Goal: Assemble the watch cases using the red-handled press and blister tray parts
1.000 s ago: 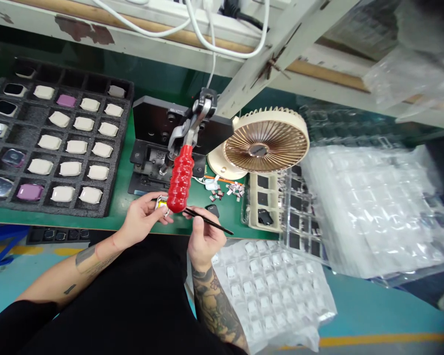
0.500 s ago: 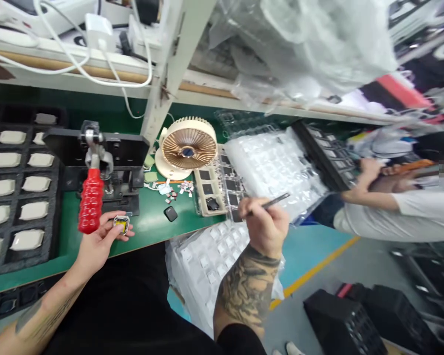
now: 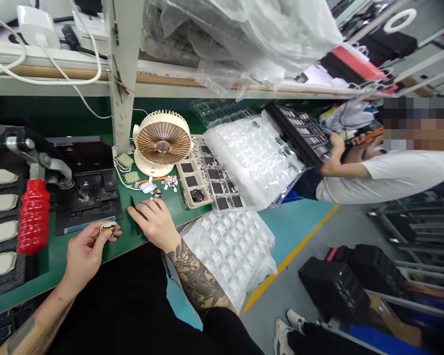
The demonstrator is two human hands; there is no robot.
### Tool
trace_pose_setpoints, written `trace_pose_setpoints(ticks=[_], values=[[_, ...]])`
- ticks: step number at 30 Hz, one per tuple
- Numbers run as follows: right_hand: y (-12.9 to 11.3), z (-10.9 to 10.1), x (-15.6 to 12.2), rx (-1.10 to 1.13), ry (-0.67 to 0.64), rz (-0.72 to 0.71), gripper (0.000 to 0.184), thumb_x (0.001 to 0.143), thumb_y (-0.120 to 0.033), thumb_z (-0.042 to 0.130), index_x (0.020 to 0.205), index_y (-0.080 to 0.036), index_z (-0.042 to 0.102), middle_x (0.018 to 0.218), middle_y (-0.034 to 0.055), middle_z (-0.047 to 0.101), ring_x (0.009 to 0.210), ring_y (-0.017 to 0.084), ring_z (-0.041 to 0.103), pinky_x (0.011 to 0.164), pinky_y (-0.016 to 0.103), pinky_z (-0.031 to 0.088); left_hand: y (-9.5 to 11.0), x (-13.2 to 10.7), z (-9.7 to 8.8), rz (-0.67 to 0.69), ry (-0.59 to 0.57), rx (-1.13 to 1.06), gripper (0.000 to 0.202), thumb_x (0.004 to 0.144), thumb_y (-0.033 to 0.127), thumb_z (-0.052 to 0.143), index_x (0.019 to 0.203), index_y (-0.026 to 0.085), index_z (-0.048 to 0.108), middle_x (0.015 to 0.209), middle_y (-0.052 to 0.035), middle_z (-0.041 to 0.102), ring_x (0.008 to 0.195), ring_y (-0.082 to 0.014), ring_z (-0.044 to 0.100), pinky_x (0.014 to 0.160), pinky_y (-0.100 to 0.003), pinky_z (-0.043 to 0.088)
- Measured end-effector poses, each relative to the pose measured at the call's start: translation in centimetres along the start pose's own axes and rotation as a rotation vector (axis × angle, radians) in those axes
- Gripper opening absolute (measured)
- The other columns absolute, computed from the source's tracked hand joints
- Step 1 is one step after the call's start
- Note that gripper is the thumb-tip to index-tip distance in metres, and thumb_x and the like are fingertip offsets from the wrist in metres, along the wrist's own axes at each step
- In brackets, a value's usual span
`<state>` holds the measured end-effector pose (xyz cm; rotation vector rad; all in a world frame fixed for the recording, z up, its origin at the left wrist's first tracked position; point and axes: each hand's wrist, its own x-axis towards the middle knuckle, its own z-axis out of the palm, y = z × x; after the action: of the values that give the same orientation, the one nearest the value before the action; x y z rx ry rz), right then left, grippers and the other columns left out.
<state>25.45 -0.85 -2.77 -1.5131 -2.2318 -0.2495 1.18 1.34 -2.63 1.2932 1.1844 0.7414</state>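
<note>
In the head view my left hand (image 3: 84, 254) pinches a small smartwatch case (image 3: 108, 229) with a silvery rim and some yellow inside, just above the green bench. My right hand (image 3: 158, 226) is closed around slim dark tweezers (image 3: 132, 202), low over the bench to the right of the case. Its fingers hide part of the tool and the bench spot where a black square piece lay. Left of my left hand stands a black toggle press (image 3: 91, 185) with a red ribbed handle (image 3: 34, 217).
A cream fan (image 3: 163, 145) stands behind my right hand, near small loose parts (image 3: 170, 182). Beside it are a beige parts tray (image 3: 194, 195) and clear blister trays (image 3: 240, 241). A foam tray (image 3: 7, 281) holds pale pieces. At right, a co-worker (image 3: 385, 175) handles something orange.
My right hand has come left and down with the tweezers, from above the trays to beside the case. The case is now tilted in my left hand. The view has turned right.
</note>
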Motion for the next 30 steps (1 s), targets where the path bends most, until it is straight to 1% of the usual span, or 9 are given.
trace_pose_setpoints(ticks=[4,8,10,12,15,17,20,23,30], values=[[1.8,-0.9,-0.3,-0.001,-0.08,0.065,0.036,0.106,-0.018,0.056,0.14,-0.022,0.067,0.125,0.0055,0.076,0.115,0.016,0.063,0.102,0.037,0.049,-0.5,-0.2,-0.1,0.06,-0.016,0.044,0.027,0.105,0.042,0.074,0.121,0.019,0.076,0.115,-0.009,0.084,0.095,-0.0246,0.082,0.092,-0.037,0.067],[6.9,-5.6,-2.5,-0.104,-0.035,0.397,0.028,0.107,-0.022,0.055,0.131,-0.019,0.071,0.124,0.0071,0.075,0.114,0.018,0.063,0.097,0.036,0.049,-1.4,-0.4,-0.3,0.12,-0.027,0.031,0.025,0.107,0.036,0.071,0.125,0.019,0.075,0.117,-0.0082,0.084,0.102,-0.0251,0.083,0.094,-0.038,0.068],[9.2,-7.9,-3.6,-0.199,-0.158,0.595,0.031,0.108,-0.03,0.057,0.133,-0.019,0.071,0.127,0.0088,0.075,0.116,0.022,0.063,0.1,0.038,0.05,-1.7,-0.4,-0.3,0.153,-0.044,0.045,0.025,0.108,0.035,0.07,0.125,0.017,0.076,0.116,-0.0082,0.084,0.098,-0.0233,0.083,0.092,-0.037,0.068],[10.7,-9.4,-4.2,-0.24,-0.334,0.698,0.036,0.107,-0.037,0.061,0.137,-0.019,0.07,0.127,0.0093,0.075,0.118,0.026,0.062,0.102,0.04,0.049,-1.8,-0.2,-0.2,0.156,-0.054,0.044,0.025,0.109,0.036,0.07,0.123,0.016,0.076,0.113,-0.0085,0.084,0.094,-0.0215,0.083,0.089,-0.035,0.069],[11.3,-9.7,-4.5,-0.233,-0.541,0.744,0.034,0.107,-0.038,0.059,0.134,-0.022,0.071,0.121,0.0078,0.077,0.115,0.027,0.065,0.098,0.04,0.048,-1.0,0.2,0.1,0.075,-0.023,-0.021,0.029,0.109,0.04,0.07,0.121,0.014,0.075,0.11,-0.0104,0.083,0.093,-0.0215,0.083,0.086,-0.034,0.07],[11.2,-9.2,-4.6,-0.244,-0.6,0.751,0.031,0.108,-0.031,0.053,0.129,-0.022,0.073,0.117,0.0075,0.078,0.113,0.026,0.066,0.095,0.039,0.045,-0.3,0.7,0.2,-0.005,-0.012,-0.101,0.036,0.107,0.045,0.072,0.121,0.012,0.073,0.109,-0.0128,0.083,0.093,-0.0237,0.083,0.082,-0.035,0.071],[11.3,-8.2,-4.8,-0.276,-0.571,0.737,0.034,0.108,-0.025,0.047,0.125,-0.02,0.076,0.116,0.0091,0.079,0.111,0.025,0.067,0.093,0.038,0.044,0.5,1.5,0.2,-0.101,-0.048,-0.209,0.045,0.103,0.051,0.076,0.119,0.01,0.067,0.108,-0.0159,0.081,0.095,-0.0272,0.084,0.078,-0.036,0.071],[11.5,-7.4,-5.0,-0.25,-0.478,0.758,0.033,0.108,-0.035,0.052,0.128,-0.021,0.074,0.111,0.0084,0.079,0.106,0.025,0.068,0.093,0.037,0.044,0.6,1.9,0.0,-0.136,-0.084,-0.248,0.047,0.102,0.052,0.076,0.118,0.01,0.064,0.112,-0.0173,0.081,0.1,-0.0282,0.083,0.081,-0.036,0.071],[11.2,-7.6,-5.6,-0.087,-0.247,0.824,0.033,0.107,-0.041,0.053,0.123,-0.021,0.075,0.113,0.0094,0.076,0.106,0.022,0.068,0.097,0.035,0.05,-0.9,0.4,0.0,-0.024,-0.059,-0.121,0.038,0.106,0.046,0.073,0.129,0.016,0.067,0.126,-0.0148,0.08,0.106,-0.0257,0.081,0.087,-0.036,0.069]])
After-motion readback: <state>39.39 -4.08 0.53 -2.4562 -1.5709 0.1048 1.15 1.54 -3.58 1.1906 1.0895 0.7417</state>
